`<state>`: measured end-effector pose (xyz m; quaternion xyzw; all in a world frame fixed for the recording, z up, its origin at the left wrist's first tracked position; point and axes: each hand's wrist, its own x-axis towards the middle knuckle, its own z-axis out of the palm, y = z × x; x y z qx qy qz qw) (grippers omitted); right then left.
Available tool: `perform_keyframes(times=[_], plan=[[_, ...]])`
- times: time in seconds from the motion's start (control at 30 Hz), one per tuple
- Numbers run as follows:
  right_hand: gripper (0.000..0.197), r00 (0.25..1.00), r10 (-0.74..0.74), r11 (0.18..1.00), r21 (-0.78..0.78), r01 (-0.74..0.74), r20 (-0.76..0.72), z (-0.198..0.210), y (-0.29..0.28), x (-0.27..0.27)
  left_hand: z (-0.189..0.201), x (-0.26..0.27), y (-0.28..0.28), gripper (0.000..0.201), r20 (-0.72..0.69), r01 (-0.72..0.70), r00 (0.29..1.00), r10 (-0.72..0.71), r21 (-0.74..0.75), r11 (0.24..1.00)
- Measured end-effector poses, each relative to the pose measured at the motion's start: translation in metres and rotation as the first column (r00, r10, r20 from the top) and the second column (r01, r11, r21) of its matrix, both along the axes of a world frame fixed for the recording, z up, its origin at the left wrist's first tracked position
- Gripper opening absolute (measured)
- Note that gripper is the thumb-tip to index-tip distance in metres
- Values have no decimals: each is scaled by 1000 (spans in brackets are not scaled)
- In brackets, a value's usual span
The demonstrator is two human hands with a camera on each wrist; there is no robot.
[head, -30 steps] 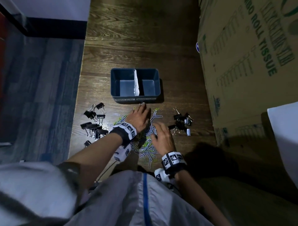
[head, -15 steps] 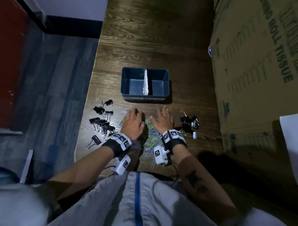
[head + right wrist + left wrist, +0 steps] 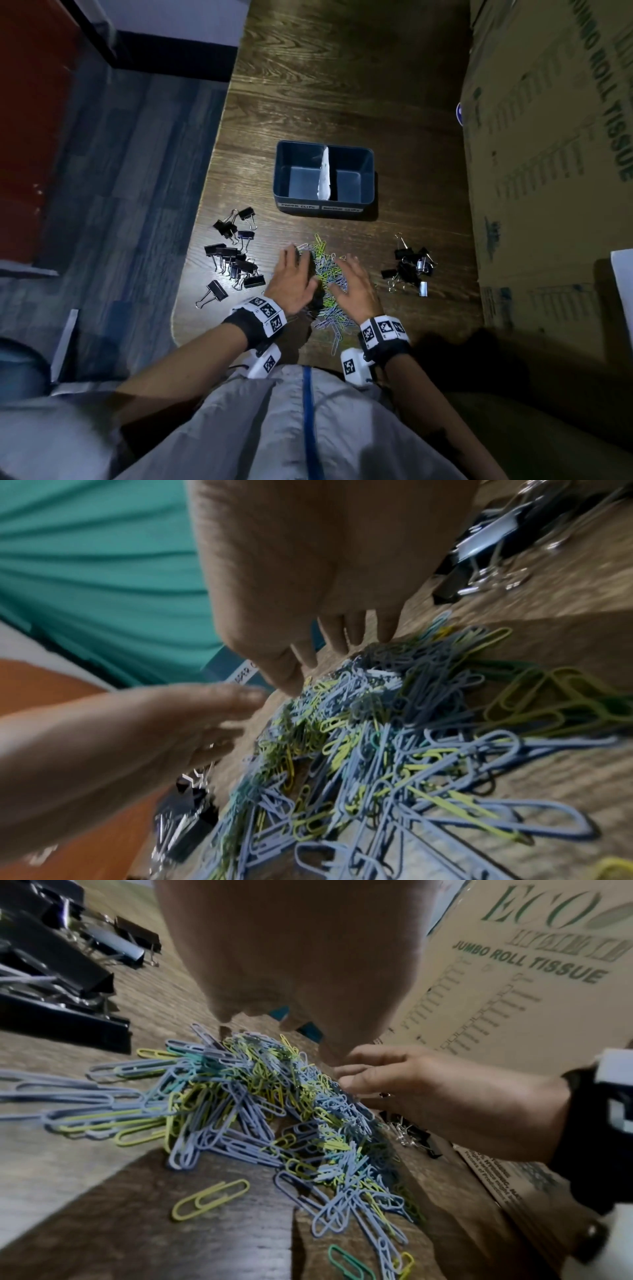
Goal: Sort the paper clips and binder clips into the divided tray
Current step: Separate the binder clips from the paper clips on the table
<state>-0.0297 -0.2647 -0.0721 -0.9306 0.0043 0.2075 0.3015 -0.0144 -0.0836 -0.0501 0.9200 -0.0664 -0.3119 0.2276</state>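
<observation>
A heap of blue, yellow and green paper clips (image 3: 326, 274) lies on the wooden table (image 3: 308, 102) in front of the dark blue divided tray (image 3: 366, 178). A white divider (image 3: 323, 174) splits the tray into two labelled halves, and both look empty. My left hand (image 3: 293, 275) presses against the heap's left side with fingers straight. On the right side my right hand (image 3: 354, 284) does the same, fingers loosely spread. In the left wrist view the paper clips (image 3: 274, 1110) are piled between my left hand (image 3: 291, 947) and my right hand (image 3: 428, 1091). Neither hand holds a clip.
Black binder clips (image 3: 236, 257) lie scattered left of the heap near the table's left edge, and a smaller cluster of binder clips (image 3: 411, 269) lies to its right. A large cardboard box (image 3: 548, 171) walls off the right side. Blue carpet floor (image 3: 120, 205) lies to the left.
Both hands have moved from lying on top of the paper clips to flanking them. The heap now sits drawn together between the palms. The head view has shifted.
</observation>
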Motion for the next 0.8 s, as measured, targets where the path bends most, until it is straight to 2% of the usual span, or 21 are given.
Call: perform_keyframes(times=[0.1, 0.2, 0.3, 0.37, 0.47, 0.53, 0.63, 0.73, 0.8], plan=[[62, 991, -132, 989, -69, 133, 12, 3, -1, 4, 0, 4, 2, 73, -2, -96, 995, 97, 115, 989], [72, 986, -129, 981, -158, 112, -105, 7, 10, 15, -2, 1, -5, 81, -80, -120, 988, 136, 178, 977], [76, 983, -45, 978, -209, 7, -177, 8, 22, 17, -3, -9, -10, 87, -139, -109, 982, 124, 106, 988], [75, 985, 16, 987, -152, -43, -173, 9, 24, 12, -1, -14, -6, 89, -183, -119, 976, 116, -4, 993], [75, 990, -19, 999, -43, 13, -142, 14, 19, 5, 11, -21, 10, 85, -167, -121, 981, 103, -105, 987], [73, 993, -91, 995, -50, 87, -78, 17, 9, 0, 18, -27, 20, 80, -80, -99, 993, 92, -88, 991], [68, 989, -146, 975, -171, 144, 3, 18, -2, -9, 22, -35, 28, 69, 6, -29, 1000, 29, 24, 999], [62, 987, -157, 956, -255, 142, -38, 17, 1, -18, 20, -43, 19, 69, -55, 40, 998, -39, 28, 999], [59, 985, -162, 967, -208, 146, -62, 18, 3, -20, 22, -46, 13, 73, -98, 64, 993, -67, -37, 997]])
